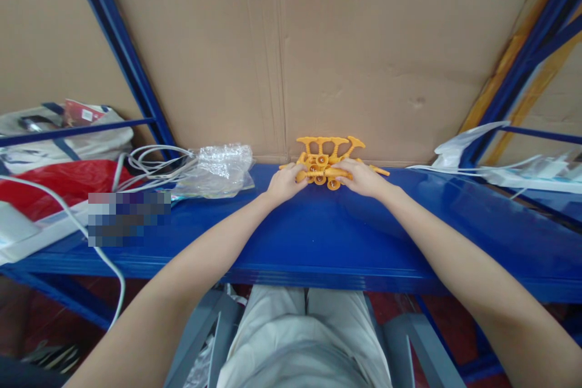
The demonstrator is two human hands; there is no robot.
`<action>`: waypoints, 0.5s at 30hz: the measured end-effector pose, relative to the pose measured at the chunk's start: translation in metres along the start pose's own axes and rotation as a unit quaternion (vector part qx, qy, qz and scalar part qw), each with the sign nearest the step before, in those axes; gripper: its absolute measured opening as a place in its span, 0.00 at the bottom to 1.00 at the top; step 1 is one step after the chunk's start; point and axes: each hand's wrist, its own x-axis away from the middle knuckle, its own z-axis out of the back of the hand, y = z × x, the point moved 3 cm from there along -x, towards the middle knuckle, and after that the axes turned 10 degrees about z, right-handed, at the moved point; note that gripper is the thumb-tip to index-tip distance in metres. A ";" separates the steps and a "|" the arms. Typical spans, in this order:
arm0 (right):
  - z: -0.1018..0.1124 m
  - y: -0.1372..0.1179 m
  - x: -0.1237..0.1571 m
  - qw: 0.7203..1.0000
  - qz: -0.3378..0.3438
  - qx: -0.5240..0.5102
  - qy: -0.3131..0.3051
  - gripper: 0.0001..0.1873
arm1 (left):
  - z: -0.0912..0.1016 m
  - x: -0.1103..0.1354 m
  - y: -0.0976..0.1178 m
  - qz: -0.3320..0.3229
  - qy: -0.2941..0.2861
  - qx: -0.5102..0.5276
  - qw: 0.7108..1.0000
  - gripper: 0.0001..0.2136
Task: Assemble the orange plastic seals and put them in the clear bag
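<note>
Several yellow plastic pieces (322, 160) with T-shaped ends and round cup-like ends are heaped at the back of the blue shelf, against the cardboard. One yellow rod-like piece (324, 174) lies crosswise at the front of the heap, between my two hands. My left hand (285, 183) is closed at its left end. At its right end, the fingers of my right hand (361, 177) are closed on it too. My fingers partly hide the heap, and another yellow end sticks out beyond my right hand.
The blue shelf (313, 236) has a tall cardboard sheet (364, 60) behind it. Left of the heap are a clear plastic bag (218, 173), white cables (154, 160) and a red bag (68, 185). A white power strip (536, 179) lies at the right, near a blue post (522, 66).
</note>
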 end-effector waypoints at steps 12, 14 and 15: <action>-0.003 -0.002 -0.001 1.000 -0.005 0.017 -0.017 0.17 | -0.001 -0.001 -0.001 -0.007 0.004 -0.006 1.000 0.13; -0.004 -0.002 -0.001 1.000 -0.002 0.017 -0.012 0.17 | -0.001 -0.001 -0.001 -0.010 0.005 -0.003 1.000 0.13; -0.004 -0.002 0.000 1.000 0.001 0.016 -0.008 0.18 | -0.001 -0.001 -0.001 -0.011 0.003 -0.002 1.000 0.13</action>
